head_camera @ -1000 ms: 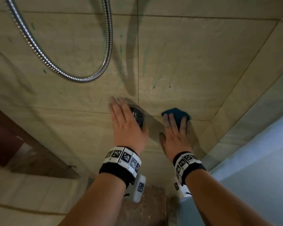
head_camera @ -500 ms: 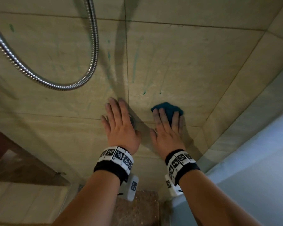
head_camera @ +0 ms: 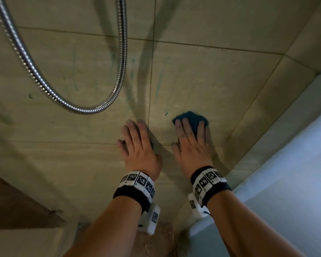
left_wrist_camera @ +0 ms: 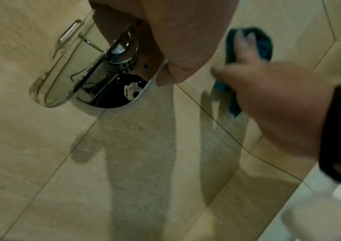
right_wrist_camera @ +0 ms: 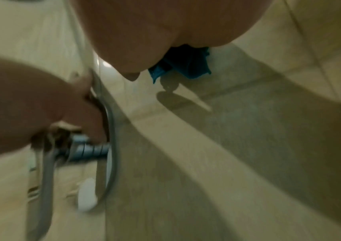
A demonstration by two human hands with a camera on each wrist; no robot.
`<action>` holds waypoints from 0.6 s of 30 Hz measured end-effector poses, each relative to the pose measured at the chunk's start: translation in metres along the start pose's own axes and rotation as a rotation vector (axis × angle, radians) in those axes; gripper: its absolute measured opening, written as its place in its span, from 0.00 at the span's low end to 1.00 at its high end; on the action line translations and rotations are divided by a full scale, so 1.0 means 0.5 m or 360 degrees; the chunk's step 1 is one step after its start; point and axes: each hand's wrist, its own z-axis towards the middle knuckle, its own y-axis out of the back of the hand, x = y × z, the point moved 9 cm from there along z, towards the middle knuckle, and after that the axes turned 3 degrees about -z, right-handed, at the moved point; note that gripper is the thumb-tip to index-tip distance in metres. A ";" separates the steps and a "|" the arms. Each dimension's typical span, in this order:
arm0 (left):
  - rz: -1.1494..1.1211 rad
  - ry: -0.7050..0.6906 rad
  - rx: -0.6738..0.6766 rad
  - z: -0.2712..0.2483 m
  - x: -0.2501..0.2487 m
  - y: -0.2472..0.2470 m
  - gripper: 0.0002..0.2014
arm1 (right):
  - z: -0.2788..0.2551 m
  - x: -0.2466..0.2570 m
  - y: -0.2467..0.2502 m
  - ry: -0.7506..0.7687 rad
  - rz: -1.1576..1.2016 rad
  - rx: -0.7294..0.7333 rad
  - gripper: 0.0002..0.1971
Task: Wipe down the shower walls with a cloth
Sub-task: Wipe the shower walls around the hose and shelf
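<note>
I am pressing the dark teal cloth (head_camera: pixel 191 118) flat against the beige tiled shower wall (head_camera: pixel 220 76) with my right hand (head_camera: pixel 192 147), fingers straight and spread over it rather than curled around it. The cloth is lying under my fingertips and poking out past them on the far side, so it is leading the hand up the wall; it is bunched, wider than it is long, sitting just to the right of the vertical grout line (head_camera: pixel 150 86). My left hand (head_camera: pixel 139 145) is resting open just to the left of that line, palm over the chrome shower control (left_wrist_camera: pixel 111 68) mounted on the wall, fingers straight and holding nothing. The right hand is the one on the cloth, the left only bracing. Greenish streaks (head_camera: pixel 158 84) are running down the tile farther up from the cloth, directly ahead of my right fingers, so I judge the coming stroke needs to be pushing away and upward along that line. The metal shower hose (head_camera: pixel 78 106) is looping down to the far left, well apart from the cloth.
</note>
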 end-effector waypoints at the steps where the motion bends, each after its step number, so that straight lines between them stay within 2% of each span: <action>1: -0.0004 -0.0002 0.0036 0.000 0.000 -0.002 0.64 | 0.026 0.004 0.035 -0.0006 -0.0034 -0.0059 0.41; 6: 0.0044 0.0000 0.0100 0.000 -0.001 0.000 0.63 | 0.122 0.006 0.208 -0.0085 -0.0085 -0.0315 0.37; 9: 0.0056 0.0006 0.0135 0.003 -0.002 -0.003 0.63 | 0.143 0.002 0.255 -0.0162 0.0006 -0.0354 0.37; 13: 0.0061 -0.0032 0.0117 0.001 -0.004 -0.006 0.64 | 0.110 0.005 0.189 -0.0242 0.0082 -0.0251 0.40; 18: 0.0064 -0.0060 0.0051 0.001 -0.002 -0.011 0.65 | -0.001 -0.004 -0.010 -0.0174 -0.0002 0.0028 0.43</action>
